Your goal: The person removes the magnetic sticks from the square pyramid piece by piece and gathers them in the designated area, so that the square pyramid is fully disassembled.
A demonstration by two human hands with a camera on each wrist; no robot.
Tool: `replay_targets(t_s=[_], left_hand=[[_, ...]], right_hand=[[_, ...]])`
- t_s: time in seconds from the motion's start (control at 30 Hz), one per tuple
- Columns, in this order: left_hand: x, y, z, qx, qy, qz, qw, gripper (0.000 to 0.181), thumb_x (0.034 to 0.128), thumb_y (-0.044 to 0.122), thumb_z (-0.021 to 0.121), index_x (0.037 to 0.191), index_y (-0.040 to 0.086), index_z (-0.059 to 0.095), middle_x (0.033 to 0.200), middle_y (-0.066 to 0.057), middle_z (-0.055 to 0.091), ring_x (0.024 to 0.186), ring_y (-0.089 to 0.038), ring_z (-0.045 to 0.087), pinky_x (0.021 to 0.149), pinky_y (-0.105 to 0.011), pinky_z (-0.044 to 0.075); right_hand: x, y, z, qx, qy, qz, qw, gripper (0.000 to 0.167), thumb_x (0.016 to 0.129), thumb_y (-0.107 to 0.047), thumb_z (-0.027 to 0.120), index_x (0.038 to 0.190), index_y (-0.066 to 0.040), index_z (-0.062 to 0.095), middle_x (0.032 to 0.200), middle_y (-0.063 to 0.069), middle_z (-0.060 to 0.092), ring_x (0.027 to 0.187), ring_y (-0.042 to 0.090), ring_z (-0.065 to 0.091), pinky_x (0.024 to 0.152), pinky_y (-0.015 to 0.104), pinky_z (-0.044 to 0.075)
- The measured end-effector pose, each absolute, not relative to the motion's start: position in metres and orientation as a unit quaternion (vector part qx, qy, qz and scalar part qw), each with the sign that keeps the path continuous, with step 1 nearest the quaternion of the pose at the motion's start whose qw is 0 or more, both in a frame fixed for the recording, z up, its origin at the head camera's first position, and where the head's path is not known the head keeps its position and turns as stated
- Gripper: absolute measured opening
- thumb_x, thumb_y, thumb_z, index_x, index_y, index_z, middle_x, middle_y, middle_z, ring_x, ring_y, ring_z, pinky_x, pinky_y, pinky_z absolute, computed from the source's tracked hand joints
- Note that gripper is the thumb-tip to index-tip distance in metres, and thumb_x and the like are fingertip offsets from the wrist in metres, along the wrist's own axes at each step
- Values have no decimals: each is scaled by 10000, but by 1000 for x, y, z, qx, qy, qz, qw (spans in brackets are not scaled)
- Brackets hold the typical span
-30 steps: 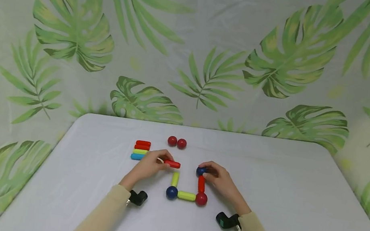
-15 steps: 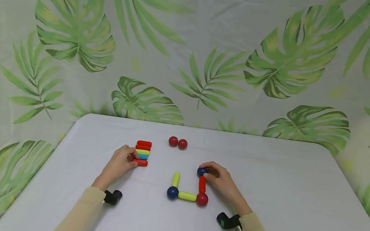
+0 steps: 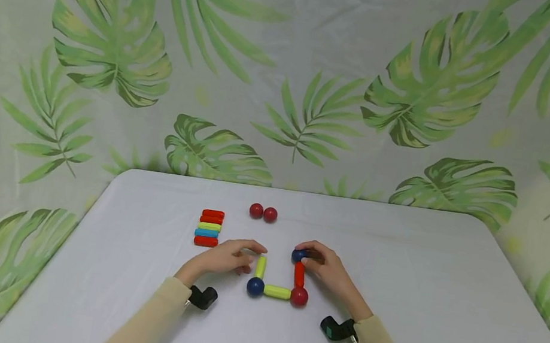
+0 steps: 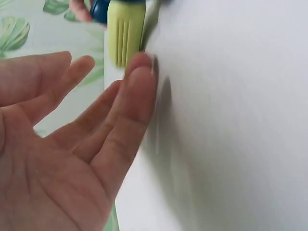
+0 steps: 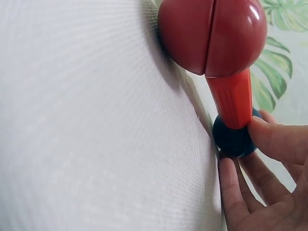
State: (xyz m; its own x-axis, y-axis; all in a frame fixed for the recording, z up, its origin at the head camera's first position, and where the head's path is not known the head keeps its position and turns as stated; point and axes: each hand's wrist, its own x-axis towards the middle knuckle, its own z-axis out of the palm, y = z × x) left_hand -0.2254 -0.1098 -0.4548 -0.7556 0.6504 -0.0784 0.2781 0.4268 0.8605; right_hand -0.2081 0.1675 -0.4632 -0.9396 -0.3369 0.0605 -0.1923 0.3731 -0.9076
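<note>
My right hand [image 3: 326, 265] grips a dark blue ball [image 3: 299, 255] between thumb and fingers. A red rod [image 3: 299, 274] runs from that ball to a red ball [image 3: 299, 296]; the right wrist view shows the red ball's seam up close. A yellow-green rod [image 3: 278, 292] links the red ball to a second blue ball [image 3: 255, 286], from which another yellow-green rod [image 3: 261, 267] points away from me, its far end free. Beside this last rod is my left hand [image 3: 226, 257], holding nothing, fingers extended and thumb apart. In the left wrist view its fingertips [image 4: 142, 91] are close to a yellow-green rod [image 4: 126, 33].
Left of the joined pieces lies a row of loose rods: red ones, a yellow-green rod [image 3: 209, 226], a blue rod [image 3: 207, 233] and a nearest red rod [image 3: 205, 242]. Two red balls [image 3: 263, 212] sit further back on the white table [image 3: 401, 265]. A leaf-patterned cloth hangs behind.
My left hand carried a red rod left to the row, let it go there, and came back right without it, beside the upright yellow-green rod. My right hand has stayed on the blue ball.
</note>
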Motion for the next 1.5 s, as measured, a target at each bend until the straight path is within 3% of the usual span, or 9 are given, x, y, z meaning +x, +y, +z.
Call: replay_targets(t_s=[0.07, 0.17, 0.3, 0.47, 0.7, 0.9, 1.07, 1.37, 1.5], left_hand=[[-226, -100, -456, 290, 807, 458, 235, 321, 976, 52, 469, 1284, 25, 554, 1185, -131, 557, 801, -215, 597, 755, -310, 518], [-228, -95, -456, 295, 805, 458, 236, 300, 946, 20, 505, 1233, 31, 591, 1132, -102, 556, 787, -215, 592, 756, -299, 504], [-230, -94, -455, 294, 812, 460, 205, 196, 887, -28, 599, 1071, 21, 646, 1077, -82, 572, 758, -207, 605, 720, -284, 499], [-229, -96, -456, 292, 841, 435, 133, 111, 837, -14, 691, 918, 60, 670, 947, -10, 600, 811, -173, 562, 723, -274, 494], [-218, -127, -455, 204, 844, 490, 78, 143, 842, -5, 694, 962, 69, 674, 1017, -44, 626, 902, -211, 612, 843, -357, 495], [-211, -164, -455, 94, 887, 453, 8, 161, 796, 7, 746, 897, 71, 638, 871, -24, 619, 807, -182, 571, 682, -295, 477], [-211, -184, -459, 46, 908, 416, -11, 184, 768, -28, 751, 854, 41, 603, 823, -54, 564, 765, -202, 528, 617, -283, 446], [-215, -183, -460, 55, 930, 363, -19, 202, 783, 33, 771, 843, 32, 579, 828, -77, 496, 758, -203, 503, 669, -292, 444], [-213, -168, -452, 115, 920, 374, -13, 218, 800, 86, 771, 910, 37, 590, 872, -91, 505, 781, -214, 485, 669, -313, 425]], right_hand=[[-204, 165, -454, -163, 824, -538, 71, 255, 934, 26, 541, 1183, 40, 591, 1185, 213, 578, 1072, 362, 550, 953, 503, 429], [-201, 164, -449, -165, 824, -537, 75, 258, 934, 35, 533, 1186, 55, 583, 1191, 229, 571, 1081, 373, 544, 956, 507, 426], [-200, 163, -448, -161, 825, -537, 78, 262, 934, 36, 533, 1190, 58, 581, 1199, 235, 565, 1088, 382, 541, 955, 507, 428], [-199, 163, -447, -160, 823, -540, 74, 262, 929, 47, 531, 1186, 62, 582, 1196, 242, 564, 1083, 393, 537, 951, 513, 427], [-198, 163, -446, -167, 821, -541, 77, 265, 926, 50, 536, 1187, 67, 578, 1195, 251, 562, 1078, 394, 538, 945, 513, 430], [-199, 165, -447, -168, 823, -538, 68, 266, 924, 56, 531, 1185, 68, 581, 1197, 255, 561, 1085, 404, 532, 948, 525, 424], [-199, 165, -446, -172, 821, -540, 68, 267, 922, 60, 531, 1184, 73, 580, 1194, 258, 561, 1089, 413, 527, 953, 530, 418], [-198, 164, -446, -167, 824, -538, 69, 267, 923, 53, 532, 1185, 69, 581, 1194, 252, 564, 1093, 407, 529, 961, 520, 416], [-200, 165, -448, -172, 823, -537, 69, 267, 919, 61, 529, 1181, 78, 577, 1192, 258, 564, 1092, 413, 529, 961, 525, 413]])
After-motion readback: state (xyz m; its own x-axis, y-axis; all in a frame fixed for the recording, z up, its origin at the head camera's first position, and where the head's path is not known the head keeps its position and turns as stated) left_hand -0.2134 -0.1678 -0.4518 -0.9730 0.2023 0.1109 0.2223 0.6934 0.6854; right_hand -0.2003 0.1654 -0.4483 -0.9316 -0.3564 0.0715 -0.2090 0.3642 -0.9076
